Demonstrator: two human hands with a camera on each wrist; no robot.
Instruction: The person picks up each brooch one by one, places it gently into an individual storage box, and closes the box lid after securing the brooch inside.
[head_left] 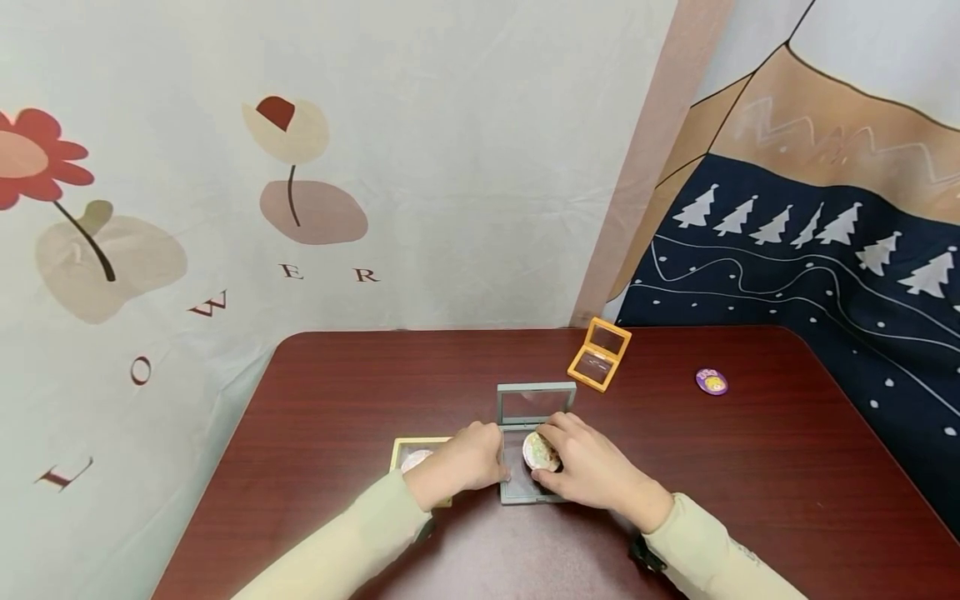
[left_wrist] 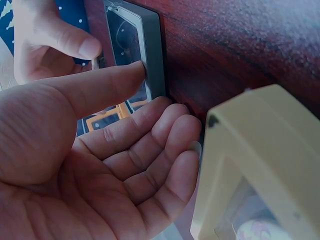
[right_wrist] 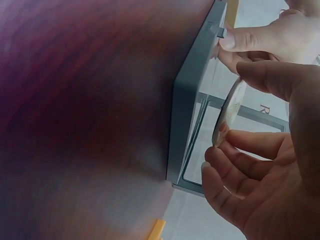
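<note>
A grey hinged display frame [head_left: 517, 487] lies opened out on the table, its lid tilted up at the back. My right hand [head_left: 588, 461] pinches a round button badge [head_left: 540, 451] by its rim, thumb on one side and fingertips on the other. In the right wrist view the badge [right_wrist: 231, 110] is tilted over the clear film of the frame's base. The left edge of the frame is held by my left hand [head_left: 470, 457], the thumb [left_wrist: 117, 82] on its rim and curled fingers against its side. Behind the left hand, a pale yellow frame [head_left: 397, 454] holds another round badge [head_left: 415, 459], partly hidden.
An orange hinged frame [head_left: 621, 348] stands opened at the back of the table, right of the grey lid. Farther right lies a purple badge [head_left: 712, 382] with a yellow figure. The dark red table [head_left: 337, 375] meets a hanging printed cloth [head_left: 465, 250] at its back edge.
</note>
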